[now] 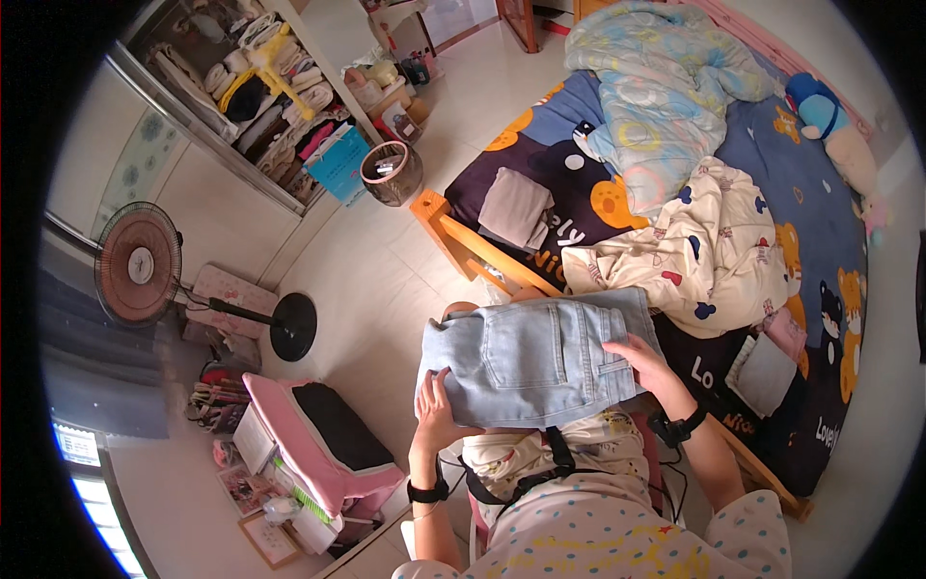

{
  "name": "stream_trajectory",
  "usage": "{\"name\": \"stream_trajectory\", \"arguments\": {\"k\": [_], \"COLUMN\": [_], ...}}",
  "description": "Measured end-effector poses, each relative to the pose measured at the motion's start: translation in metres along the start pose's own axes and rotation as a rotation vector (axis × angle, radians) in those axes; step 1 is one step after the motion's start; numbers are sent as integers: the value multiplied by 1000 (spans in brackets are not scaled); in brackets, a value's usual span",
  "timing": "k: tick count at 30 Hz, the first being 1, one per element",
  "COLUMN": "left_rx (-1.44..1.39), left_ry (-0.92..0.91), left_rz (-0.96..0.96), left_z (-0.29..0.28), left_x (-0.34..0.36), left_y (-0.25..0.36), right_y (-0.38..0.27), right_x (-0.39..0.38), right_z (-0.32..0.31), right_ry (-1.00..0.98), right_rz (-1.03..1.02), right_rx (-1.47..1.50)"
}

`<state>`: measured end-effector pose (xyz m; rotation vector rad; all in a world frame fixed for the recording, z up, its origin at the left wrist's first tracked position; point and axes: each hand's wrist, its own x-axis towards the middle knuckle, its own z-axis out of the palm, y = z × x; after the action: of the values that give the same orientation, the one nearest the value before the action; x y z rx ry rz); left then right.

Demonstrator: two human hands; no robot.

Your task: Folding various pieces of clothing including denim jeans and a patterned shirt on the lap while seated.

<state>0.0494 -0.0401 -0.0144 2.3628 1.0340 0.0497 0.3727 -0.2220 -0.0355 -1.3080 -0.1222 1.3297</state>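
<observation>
A light-blue denim garment (522,352) is spread between the person's two hands, held over the lap beside the bed, with a back pocket facing up and the waistband on the right. The left hand (441,413) grasps the garment at its lower left edge, fingers bent against the cloth. The right hand (639,363) grasps it at the waistband, fingers lying over the belt-loop area. Part of the denim reaches past the right hand toward the bed. Each wrist wears a black band, and the person has on a pale spotted top (617,531).

To the right, the bed (755,164) has a dark and blue sheet with cartoon animals and a wooden rail (502,262) along its near end. A beige folded stack of clothes (518,206) lies near the corner of the bed. A cream patterned blanket (719,256) lies crumpled just beyond the garment, and a pale blue and yellow quilt (666,96) is heaped farther up. A folded grey cloth (767,378) rests on the sheet to the right of the right hand, with a pink cloth (788,331) beside it. A stuffed toy (818,106) lies along the far side.

On the left, a standing fan (141,263) is on the floor (362,261). Beyond it are a round pot (394,183), a blue bag (340,166) and an open wardrobe full of clothes (280,96).
</observation>
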Motion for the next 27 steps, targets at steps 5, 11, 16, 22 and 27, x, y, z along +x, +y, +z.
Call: {"name": "stream_trajectory", "arguments": {"k": [5, 11, 16, 22, 27], "left_rx": [-29, 58, -29, -43, -44], "left_ry": [12, 45, 51, 131, 81], "left_rz": [31, 109, 206, 87, 60], "left_z": [2, 6, 6, -8, -8], "left_x": [3, 6, 15, 30, 41], "left_y": [20, 63, 73, 37, 10], "right_y": [-22, -1, -14, -35, -17], "right_x": [-14, -6, -9, -24, -28], "right_z": [16, 9, 10, -13, -54], "right_ry": [38, 124, 15, 29, 168], "right_rz": [214, 50, -282, -311, -142], "right_rx": [-87, -311, -368, -523, -478]}}
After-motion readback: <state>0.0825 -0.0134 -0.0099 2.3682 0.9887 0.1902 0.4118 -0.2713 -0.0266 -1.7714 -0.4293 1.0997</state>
